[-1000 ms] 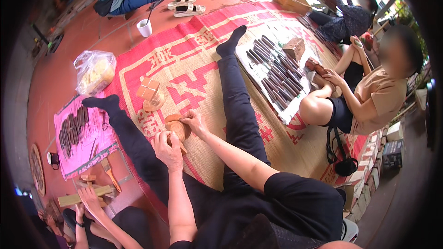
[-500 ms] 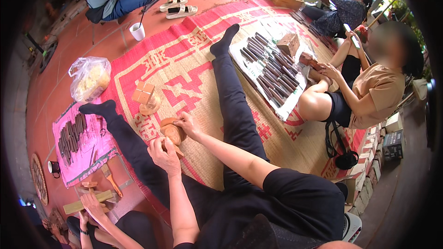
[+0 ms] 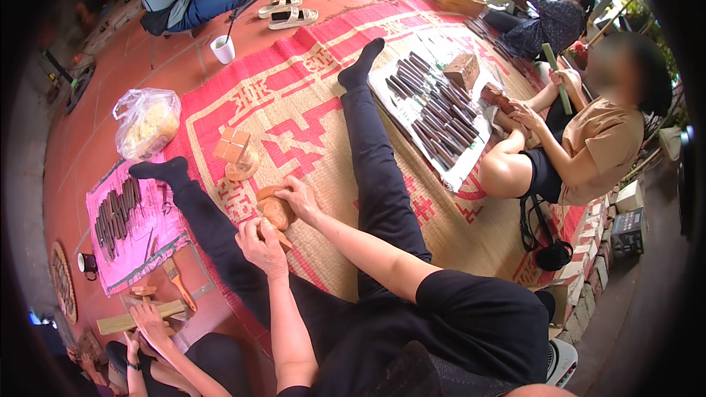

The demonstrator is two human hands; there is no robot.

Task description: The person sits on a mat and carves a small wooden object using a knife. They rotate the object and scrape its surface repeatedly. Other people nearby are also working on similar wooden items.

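Between my outstretched legs, a rounded orange-brown wooden piece (image 3: 275, 213) lies low over the mat. My right hand (image 3: 300, 200) has its fingers bent over the piece's right side, gripping it. Close on the near side, my left hand (image 3: 262, 246) is closed, with a small block-like bit of the same wood (image 3: 282, 240) showing beside its fingers. Whether that bit belongs to the rounded piece is hidden. Just beyond my hands, a light wooden block (image 3: 232, 145) with lines across its top rests by a round pale wooden piece (image 3: 243, 167).
A red and straw patterned mat (image 3: 316, 140) spreads under my legs. Several dark-handled tools lie on a white cloth (image 3: 379, 82) at right, others on a pink cloth (image 3: 151, 209) at left. A brush (image 3: 179, 284) is near the lower left. Co-workers sit at both sides, holding wooden mallets or sticks.
My hands stay at the wooden piece with only a slight shift. The co-worker at right has swung a greenish stick more upright. The whole view has shifted a little.
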